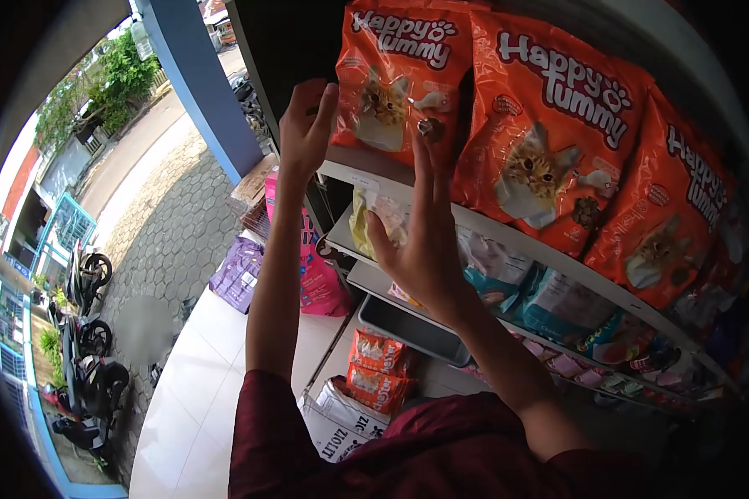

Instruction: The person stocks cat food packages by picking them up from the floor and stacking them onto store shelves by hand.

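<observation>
Three upright orange Happy Tummy cat food bags stand side by side on the top shelf: a left bag [384,116], a middle bag [549,133] and a right bag [662,200]. My left hand [306,129] is raised at the left edge of the left bag, thumb apart from the fingers. Its fingertips are dark and partly hidden. My right hand [420,241] is open in front of the same bag's lower right part, fingers stretched upward and thumb out to the side. Whether either hand touches the bag I cannot tell.
Lower shelves [641,312] hold teal-and-white packs [562,299] and small pouches. A grey tray [412,330] juts out below. Orange packs [379,370] and white sacks [337,424] lie on the floor. Pink [320,283] and purple bags [237,274] stand by a blue post [200,83].
</observation>
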Demonstrator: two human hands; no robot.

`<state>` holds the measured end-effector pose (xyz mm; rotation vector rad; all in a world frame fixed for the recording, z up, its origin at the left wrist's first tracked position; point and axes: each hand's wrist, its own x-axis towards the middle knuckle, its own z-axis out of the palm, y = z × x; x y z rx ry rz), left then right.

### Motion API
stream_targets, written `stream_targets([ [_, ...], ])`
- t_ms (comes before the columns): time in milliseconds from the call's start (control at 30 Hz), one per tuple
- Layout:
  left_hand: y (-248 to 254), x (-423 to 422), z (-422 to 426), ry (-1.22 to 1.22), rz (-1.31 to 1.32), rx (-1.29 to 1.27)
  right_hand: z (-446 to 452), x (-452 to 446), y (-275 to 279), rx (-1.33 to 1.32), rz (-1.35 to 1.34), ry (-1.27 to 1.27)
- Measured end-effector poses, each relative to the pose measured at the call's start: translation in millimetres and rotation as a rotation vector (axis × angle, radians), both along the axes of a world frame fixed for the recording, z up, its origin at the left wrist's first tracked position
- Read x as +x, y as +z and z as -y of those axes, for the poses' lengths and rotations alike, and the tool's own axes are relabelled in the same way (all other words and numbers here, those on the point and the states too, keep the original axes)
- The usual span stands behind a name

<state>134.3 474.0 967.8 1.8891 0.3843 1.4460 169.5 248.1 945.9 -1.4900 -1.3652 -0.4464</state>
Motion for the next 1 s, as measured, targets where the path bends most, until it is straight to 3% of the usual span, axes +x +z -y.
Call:
stream_targets([
  [67, 3, -47, 43, 0.002, -0.098, 0.092, 21, 3, -10, -0.024, -0.031, 0.099],
  [167, -25, -107, 108, 0.02, -0.172, -0.04, 56, 11, -35, -0.101, -0.133, 0.314],
  [233, -51, -143, 151, 0.067, -0.069, -0.143, 75, 19, -54, -0.175, -0.21, 0.382],
  [333, -96, -181, 209, 0.246, -0.089, -0.292, 103, 34, -85, -0.361, -0.362, 0.466],
  [633, -246, -173, 350, 0.642, -0.055, -0.716, 125, 56, -211, -0.698, -0.613, 0.599],
  [833, -397, -165, 393, 0.752, -0.086, -1.072, 136, 34, -334, -0.993, -0.741, 0.556],
  [1000, -580, -156, 406, 0.868, -0.057, -1.319, 125, 0, -503, -1.151, -0.816, 0.531],
])
